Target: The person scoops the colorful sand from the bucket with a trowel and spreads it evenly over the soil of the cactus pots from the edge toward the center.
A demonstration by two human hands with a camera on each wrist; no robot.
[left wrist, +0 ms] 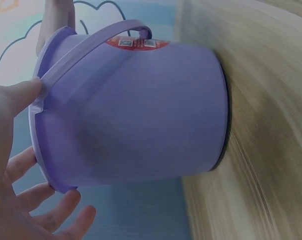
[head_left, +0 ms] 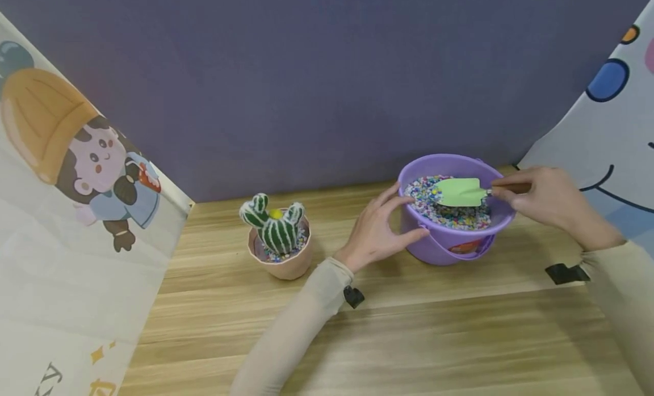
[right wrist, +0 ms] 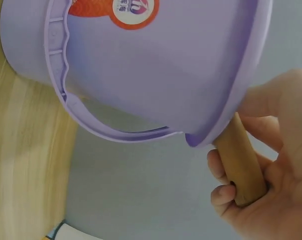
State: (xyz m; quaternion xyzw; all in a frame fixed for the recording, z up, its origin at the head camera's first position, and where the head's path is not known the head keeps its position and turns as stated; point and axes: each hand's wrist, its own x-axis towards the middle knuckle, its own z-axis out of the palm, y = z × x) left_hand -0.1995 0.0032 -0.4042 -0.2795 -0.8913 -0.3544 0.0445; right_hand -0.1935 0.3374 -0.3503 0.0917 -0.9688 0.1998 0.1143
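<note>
My right hand [head_left: 549,197] grips the wooden handle [right wrist: 240,162] of a small garden trowel. Its light green blade [head_left: 461,192] lies over the mouth of a purple bucket [head_left: 434,251], with a few coloured pebbles at its tip. Multicoloured gravel [head_left: 426,200] partly fills the bucket, and a dark hollow shows in it below the blade. At the bucket's left side my left hand [head_left: 375,228] has spread fingers at the rim and its thumb against the rim near the handle joint. In the left wrist view the bucket's wall [left wrist: 141,110] shows upright on the table.
Left of my left hand stands a pinkish pot [head_left: 288,265] with a green and white knitted cactus [head_left: 278,234] in pebbles. A dark wall [head_left: 317,89] rises behind the wooden table [head_left: 214,328]. Printed cloths [head_left: 87,254] flank both sides. The bucket's handle [right wrist: 111,132] hangs down in front.
</note>
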